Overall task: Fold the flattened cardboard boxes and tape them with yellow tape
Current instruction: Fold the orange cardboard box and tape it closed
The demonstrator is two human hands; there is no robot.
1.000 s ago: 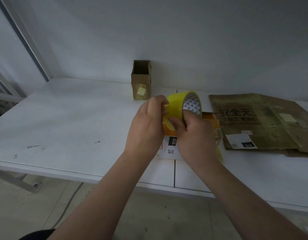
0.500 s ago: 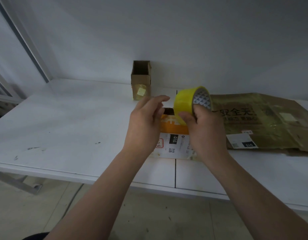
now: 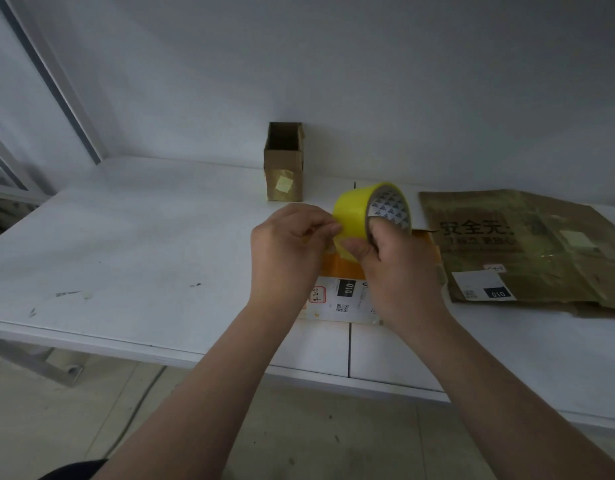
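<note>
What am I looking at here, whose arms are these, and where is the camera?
There is no machine here. A person wears a camera on the head, and it looks down at their own two bare hands. The right hand grips a yellow tape roll with its fingers through the core. The left hand pinches at the roll's edge, apparently picking up the tape end. Beneath them, on the white table, lies an orange-and-white box. To the right lies flattened brown cardboard, and at the back stands a small open cardboard box.

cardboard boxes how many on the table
3: an upright box at the back, an orange box in the middle, a flattened box on the right; more may be stacked under it.
</note>
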